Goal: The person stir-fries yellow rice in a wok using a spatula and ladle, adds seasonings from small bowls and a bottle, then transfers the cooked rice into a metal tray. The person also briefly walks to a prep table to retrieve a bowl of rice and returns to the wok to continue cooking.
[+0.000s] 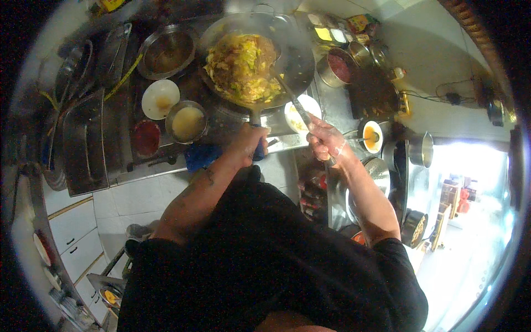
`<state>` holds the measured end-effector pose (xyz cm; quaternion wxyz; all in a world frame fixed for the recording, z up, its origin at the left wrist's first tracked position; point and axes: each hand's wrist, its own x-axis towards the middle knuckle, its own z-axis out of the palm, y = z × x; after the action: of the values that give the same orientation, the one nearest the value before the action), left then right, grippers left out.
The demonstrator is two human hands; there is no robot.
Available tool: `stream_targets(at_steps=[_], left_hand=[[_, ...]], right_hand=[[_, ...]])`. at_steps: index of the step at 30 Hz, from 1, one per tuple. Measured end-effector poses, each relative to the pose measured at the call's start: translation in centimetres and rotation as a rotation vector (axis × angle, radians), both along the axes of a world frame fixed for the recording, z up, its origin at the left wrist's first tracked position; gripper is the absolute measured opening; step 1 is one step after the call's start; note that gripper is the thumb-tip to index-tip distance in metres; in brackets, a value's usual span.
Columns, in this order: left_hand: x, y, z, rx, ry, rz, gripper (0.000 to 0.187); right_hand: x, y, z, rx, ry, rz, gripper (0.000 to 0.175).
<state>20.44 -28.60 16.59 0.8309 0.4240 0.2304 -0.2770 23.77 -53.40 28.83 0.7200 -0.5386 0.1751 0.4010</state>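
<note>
Steam rises over a large wok point(298, 62) full of cooked cabbage or similar leafy food point(244, 66), browned in places. My left hand point(251, 143) grips the wok's handle point(258, 153) at its near side. In my right hand point(325, 139) is the long handle of a metal ladle or spatula point(292, 93); its head reaches into the right part of the food and is partly hidden. A white plate point(305, 124) with food bits lies just behind the right hand, under the tool's handle.
Left of the wok are a metal bowl point(166, 52), a white bowl point(159, 99), a bowl of pale liquid point(186, 122) and a dark red container point(146, 138). To the right stand a pot with red contents point(340, 68), seasoning containers point(330, 35) and an orange-filled bowl with a spoon point(372, 139).
</note>
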Motion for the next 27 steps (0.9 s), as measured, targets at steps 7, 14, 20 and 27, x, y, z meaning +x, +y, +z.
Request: stream_targets(at_steps=[7, 14, 20, 27], left_hand=[[0.0, 0.0, -0.9, -0.035, -0.047, -0.006, 0.019], [0.0, -0.1, 0.1, 0.075, -0.084, 0.017, 0.029], [0.0, 0.0, 0.1, 0.048, -0.056, 0.028, 0.024], [0.1, -0.3, -0.7, 0.026, -0.008, 0.049, 0.018]], right_hand=[[-1.7, 1.1, 3.8, -0.314, -0.123, 0.102, 0.064], [-3.0, 1.1, 5.4, -0.519, -0.305, 0.252, 0.068], [-3.8, 0.3, 7.0, -0.734, -0.567, 0.479, 0.063], [-4.4, -3.1, 6.9, -0.883, -1.030, 0.806, 0.067]])
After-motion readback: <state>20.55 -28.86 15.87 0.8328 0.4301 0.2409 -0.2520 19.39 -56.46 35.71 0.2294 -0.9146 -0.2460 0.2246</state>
